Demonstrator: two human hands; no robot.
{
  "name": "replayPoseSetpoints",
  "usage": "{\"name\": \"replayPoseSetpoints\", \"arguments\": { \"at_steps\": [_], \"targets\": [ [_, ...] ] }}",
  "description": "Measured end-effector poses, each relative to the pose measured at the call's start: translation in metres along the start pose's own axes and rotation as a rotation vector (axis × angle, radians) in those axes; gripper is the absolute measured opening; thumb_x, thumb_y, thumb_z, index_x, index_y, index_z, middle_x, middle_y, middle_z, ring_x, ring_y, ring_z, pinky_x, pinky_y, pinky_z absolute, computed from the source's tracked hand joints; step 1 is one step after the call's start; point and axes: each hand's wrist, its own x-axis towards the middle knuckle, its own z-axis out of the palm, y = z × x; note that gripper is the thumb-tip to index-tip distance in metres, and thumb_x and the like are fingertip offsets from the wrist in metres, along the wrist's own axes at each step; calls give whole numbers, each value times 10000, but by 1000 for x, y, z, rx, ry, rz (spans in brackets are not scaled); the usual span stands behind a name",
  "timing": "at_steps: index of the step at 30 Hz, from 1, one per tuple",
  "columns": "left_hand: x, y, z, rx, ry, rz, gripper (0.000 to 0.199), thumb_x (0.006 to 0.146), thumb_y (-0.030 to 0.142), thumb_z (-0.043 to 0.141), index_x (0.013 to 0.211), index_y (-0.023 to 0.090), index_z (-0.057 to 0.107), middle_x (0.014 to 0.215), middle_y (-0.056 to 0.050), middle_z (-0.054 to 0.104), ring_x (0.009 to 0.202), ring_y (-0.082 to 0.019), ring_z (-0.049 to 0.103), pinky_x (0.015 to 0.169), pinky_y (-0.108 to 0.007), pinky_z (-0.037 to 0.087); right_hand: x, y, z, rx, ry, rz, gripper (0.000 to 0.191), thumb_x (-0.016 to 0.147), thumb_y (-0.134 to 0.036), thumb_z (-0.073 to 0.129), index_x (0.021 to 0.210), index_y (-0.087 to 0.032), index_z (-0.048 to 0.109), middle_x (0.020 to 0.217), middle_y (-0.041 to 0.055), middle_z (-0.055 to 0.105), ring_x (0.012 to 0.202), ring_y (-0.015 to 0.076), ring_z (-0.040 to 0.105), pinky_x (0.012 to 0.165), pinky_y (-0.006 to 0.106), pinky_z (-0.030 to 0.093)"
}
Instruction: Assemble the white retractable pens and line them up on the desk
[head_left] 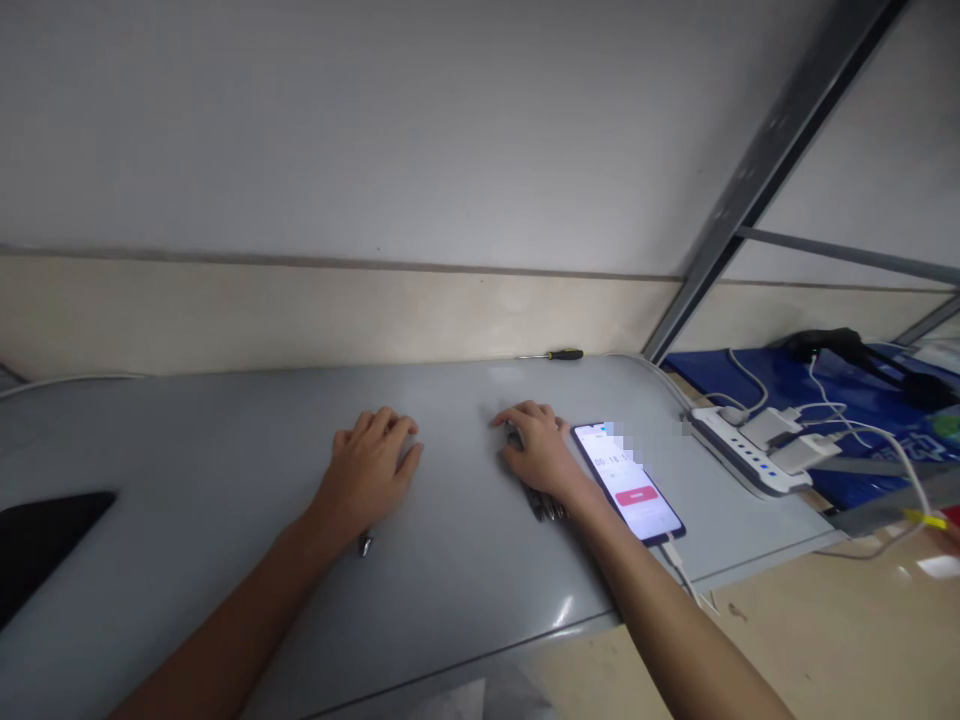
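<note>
My left hand [375, 462] rests on the grey tabletop [450, 570] with its fingers apart and nothing visible in it. A small shiny metal piece [365, 543] pokes out beside its wrist; the rest of that piece may be hidden. Over a bunch of slim dark metal pieces [546, 506] lies my right hand [538, 450], its fingers curled round them. One dark end shows between thumb and index finger. The palm hides most of the bunch, so their exact kind cannot be made out. Just right of this hand lies a phone [637, 490] showing a running timer.
A screwdriver [564, 355] with a black and yellow handle lies along the wall. White chargers fill a power strip [746, 460] on the right, near a metal frame post [701, 275]. A white cable [679, 565] runs from the phone. Something black [45, 540] sits at far left.
</note>
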Motion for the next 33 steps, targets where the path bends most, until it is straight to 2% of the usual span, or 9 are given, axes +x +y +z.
{"name": "replayPoseSetpoints", "arguments": {
  "at_steps": [6, 13, 20, 27, 33],
  "targets": [
    [-2, -2, -3, 211, -16, -97, 273, 918, 355, 395, 1019, 179, 578, 1004, -131, 574, 970, -303, 523, 710, -386, 464, -1, -2, -2, 25, -13, 4, 462, 692, -67, 544, 1100, -251, 656, 1174, 85, 573, 1113, 268, 426, 891, 397, 245],
    [-2, 1, -5, 182, -76, -144, 312, 932, 382, 383, 1035, 161, 577, 1023, -145, 561, 998, -319, 523, 722, -398, 468, -2, -3, -3, 41, -50, -7, 440, 667, -49, 553, 1045, -232, 684, 1167, 77, 603, 1123, 258, 433, 905, 397, 233],
    [-2, -1, -5, 230, -79, -129, 311, 939, 378, 372, 1033, 166, 579, 998, -131, 585, 972, -295, 540, 727, -385, 472, -2, -3, -2, 53, -42, 2, 485, 660, -63, 568, 1097, -248, 665, 1201, 79, 572, 1136, 266, 418, 903, 394, 232],
    [-1, 5, -16, 192, -239, -244, 298, 928, 327, 349, 1092, 158, 532, 1051, -128, 625, 1029, -304, 565, 749, -377, 463, -2, -7, -6, 52, -54, 20, 487, 671, -58, 559, 1108, -248, 662, 1206, 81, 557, 1143, 261, 419, 910, 387, 235],
    [2, 10, -25, 143, -326, -324, 295, 900, 319, 347, 1112, 178, 496, 977, -117, 685, 881, -317, 650, 654, -386, 440, -2, -6, -5, 55, -64, 20, 476, 671, -61, 568, 1094, -255, 666, 1186, 75, 567, 1130, 265, 430, 919, 400, 246]
  ]
}}
